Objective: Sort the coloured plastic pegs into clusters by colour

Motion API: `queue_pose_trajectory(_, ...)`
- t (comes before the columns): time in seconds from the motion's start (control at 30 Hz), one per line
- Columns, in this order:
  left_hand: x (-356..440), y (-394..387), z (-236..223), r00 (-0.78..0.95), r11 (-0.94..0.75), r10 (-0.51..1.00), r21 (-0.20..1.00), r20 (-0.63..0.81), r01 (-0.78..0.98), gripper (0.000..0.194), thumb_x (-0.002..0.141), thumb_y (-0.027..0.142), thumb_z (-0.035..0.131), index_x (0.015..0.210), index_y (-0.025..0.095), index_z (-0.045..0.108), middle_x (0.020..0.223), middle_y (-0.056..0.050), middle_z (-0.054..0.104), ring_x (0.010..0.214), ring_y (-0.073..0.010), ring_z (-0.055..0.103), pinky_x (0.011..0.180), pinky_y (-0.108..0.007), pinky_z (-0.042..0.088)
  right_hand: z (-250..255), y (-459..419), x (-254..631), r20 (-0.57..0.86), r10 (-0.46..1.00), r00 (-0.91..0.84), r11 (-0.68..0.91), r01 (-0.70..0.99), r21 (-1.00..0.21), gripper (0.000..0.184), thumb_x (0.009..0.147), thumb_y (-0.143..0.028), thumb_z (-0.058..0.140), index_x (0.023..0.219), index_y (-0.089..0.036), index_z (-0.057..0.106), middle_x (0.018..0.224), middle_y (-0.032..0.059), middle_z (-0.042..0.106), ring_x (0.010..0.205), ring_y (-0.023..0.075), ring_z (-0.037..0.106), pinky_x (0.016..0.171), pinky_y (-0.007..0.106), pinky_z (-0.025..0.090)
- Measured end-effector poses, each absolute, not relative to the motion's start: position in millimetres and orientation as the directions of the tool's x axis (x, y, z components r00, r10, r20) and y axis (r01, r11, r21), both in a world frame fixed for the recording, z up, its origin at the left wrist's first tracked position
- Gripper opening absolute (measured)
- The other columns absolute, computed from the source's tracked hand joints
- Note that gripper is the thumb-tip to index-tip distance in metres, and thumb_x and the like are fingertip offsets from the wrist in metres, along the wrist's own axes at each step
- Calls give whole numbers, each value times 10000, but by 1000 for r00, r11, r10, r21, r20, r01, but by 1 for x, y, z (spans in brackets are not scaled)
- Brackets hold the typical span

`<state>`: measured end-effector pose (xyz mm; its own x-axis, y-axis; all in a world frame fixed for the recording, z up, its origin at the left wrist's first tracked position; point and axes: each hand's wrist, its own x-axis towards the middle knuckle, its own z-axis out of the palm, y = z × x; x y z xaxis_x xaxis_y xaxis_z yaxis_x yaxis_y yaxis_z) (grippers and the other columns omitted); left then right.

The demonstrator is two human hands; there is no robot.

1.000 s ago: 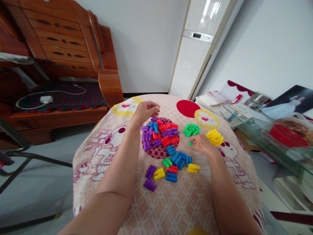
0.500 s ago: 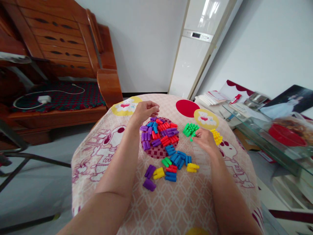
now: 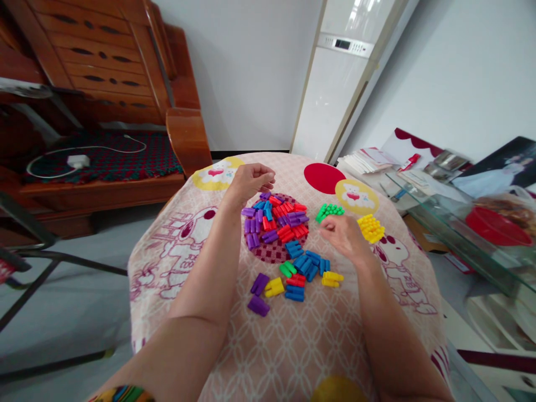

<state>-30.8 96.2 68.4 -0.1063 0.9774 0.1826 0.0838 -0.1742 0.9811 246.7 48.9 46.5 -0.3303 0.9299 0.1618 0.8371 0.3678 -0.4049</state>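
My left hand [image 3: 250, 183] hovers over the far left edge of a loose pile of purple blocks [image 3: 252, 226], red blocks [image 3: 286, 207] and blue ones. Its fingers are loosely bent with a gap to the thumb, and nothing shows in them. My right hand [image 3: 344, 235] is closed just in front of a cluster of green blocks [image 3: 330, 211], its back hiding whatever the fingers may hold. Just right of that hand stands a group of yellow blocks [image 3: 371, 229]. The blocks look like short joined plastic tubes.
Nearer me lie several blue blocks [image 3: 305, 263], a green block [image 3: 287, 269], yellow blocks [image 3: 274, 287] and purple blocks [image 3: 258, 305]. A patterned cloth covers the round table [image 3: 268, 352]. At right is a glass shelf [image 3: 460, 245]; at left, a wooden bench [image 3: 104, 190].
My right hand has shifted slightly left, and the green block seen at its fingertips is now out of sight. My left hand has barely moved. The whole view has tilted a little.
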Motion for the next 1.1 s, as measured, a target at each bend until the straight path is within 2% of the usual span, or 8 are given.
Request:
queue_pose_trajectory(0.1,-31,96,68,-107,-175,977,981,184,87,139,789,225,691,861,107,675,740,-58,713,642,-123,674,677,-278,584,57,22,216,-12,827,-562,497,740,-452,110,812,-272,687,770,-174,713,690,15,691,656,141,614,609,240,374)
queue_pose_trajectory(0.23,-32,97,68,-99,-183,977,980,190,82,143,789,232,683,863,110,675,743,-58,714,641,-125,673,657,-270,578,45,0,189,-124,650,-750,698,653,-293,218,749,-346,756,866,-169,705,798,36,690,735,160,593,614,260,326)
queue_pose_trajectory(0.33,-33,97,68,-105,-177,977,981,185,78,137,788,231,679,855,111,672,746,-60,713,642,-124,674,630,-250,568,35,-4,186,-138,587,-798,763,602,-236,176,775,-291,713,892,-160,692,874,53,682,807,166,586,648,265,324)
queue_pose_trajectory(0.43,-34,97,68,-111,-168,978,982,177,80,142,783,238,686,848,112,670,749,-62,714,643,-124,675,624,-245,566,36,-2,188,-73,609,-790,735,597,-322,91,794,-233,681,854,-165,687,803,26,667,746,145,561,636,260,310)
queue_pose_trajectory(0.63,-33,95,69,-105,-175,977,981,184,87,173,778,267,702,854,113,678,755,-65,717,659,-135,681,657,-270,579,56,15,204,163,741,-652,634,597,-492,96,750,-92,637,768,-170,691,757,9,648,688,121,549,654,238,359)
queue_pose_trajectory(0.73,-33,95,69,-110,-167,978,982,176,89,162,779,260,702,846,115,678,748,-63,714,656,-136,679,664,-276,580,61,31,229,253,829,-499,560,733,-388,124,738,-84,608,743,-172,695,766,30,664,733,150,581,696,256,396)
queue_pose_trajectory(0.9,-32,96,68,-118,-155,979,985,164,80,160,766,254,715,838,117,673,731,-54,710,645,-131,673,673,-279,577,56,60,280,309,938,-158,209,968,-138,155,735,-104,589,806,-152,718,868,105,722,843,231,641,758,304,441)
queue_pose_trajectory(1.1,-31,96,69,-110,-158,980,985,165,71,149,762,240,712,833,115,673,727,-57,713,638,-131,674,646,-261,571,30,79,298,266,959,-93,127,985,-114,259,753,-78,584,967,-141,716,974,146,733,951,274,664,835,335,476)
